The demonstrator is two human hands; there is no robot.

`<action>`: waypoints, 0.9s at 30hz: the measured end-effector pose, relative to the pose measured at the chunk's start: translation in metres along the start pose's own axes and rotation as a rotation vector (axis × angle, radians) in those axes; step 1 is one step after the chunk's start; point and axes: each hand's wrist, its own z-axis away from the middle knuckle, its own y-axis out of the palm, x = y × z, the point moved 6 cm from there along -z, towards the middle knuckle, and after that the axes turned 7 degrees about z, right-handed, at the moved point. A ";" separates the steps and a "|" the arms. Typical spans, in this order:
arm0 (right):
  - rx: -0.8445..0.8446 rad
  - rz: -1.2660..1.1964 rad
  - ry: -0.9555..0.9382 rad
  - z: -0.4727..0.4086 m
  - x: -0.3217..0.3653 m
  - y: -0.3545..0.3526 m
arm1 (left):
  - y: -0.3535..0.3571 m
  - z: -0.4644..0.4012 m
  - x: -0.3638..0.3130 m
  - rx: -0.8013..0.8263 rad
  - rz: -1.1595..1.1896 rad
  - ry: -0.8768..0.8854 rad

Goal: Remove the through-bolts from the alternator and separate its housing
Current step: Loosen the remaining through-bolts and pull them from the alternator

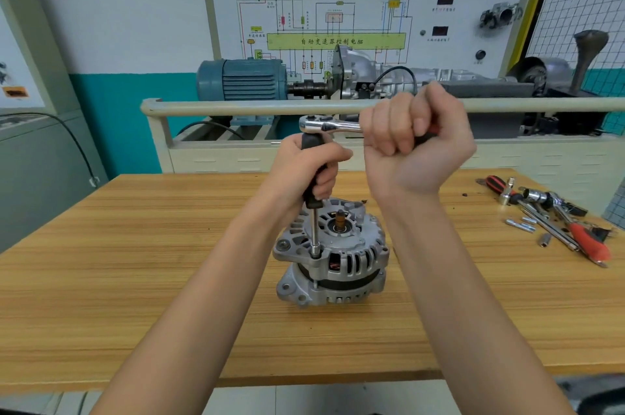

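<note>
A silver alternator (333,259) stands upright on the wooden table (135,265), its shaft end pointing up. A long extension bar with a black grip (313,171) rises vertically from a socket (315,250) seated on a through-bolt at the housing's left rim. My left hand (313,166) grips that black handle. A chrome ratchet (326,125) sits on top of the bar, pointing right. My right hand (417,140) is wrapped tightly round the ratchet's handle, which it hides almost fully.
Loose tools lie at the table's right: red-handled screwdrivers (586,240), sockets (534,194), a few removed bolts (521,223). Behind the table stands a training bench with a rail (236,107), a blue motor (241,79) and a gearbox.
</note>
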 end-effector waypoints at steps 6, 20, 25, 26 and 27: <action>-0.282 -0.407 0.340 -0.020 -0.025 -0.033 | 0.012 -0.003 0.002 0.153 0.032 -0.090; 0.110 0.399 -0.421 0.035 0.007 0.034 | 0.000 0.003 -0.001 -0.326 -0.136 0.103; 0.002 0.063 -0.085 0.004 0.004 0.008 | 0.001 0.000 -0.002 -0.057 -0.043 0.026; -0.037 -0.015 0.007 -0.002 0.001 0.000 | 0.002 -0.001 -0.003 0.026 -0.018 -0.003; -0.085 -0.103 0.098 -0.007 -0.004 -0.008 | 0.005 -0.002 -0.003 0.111 0.005 -0.037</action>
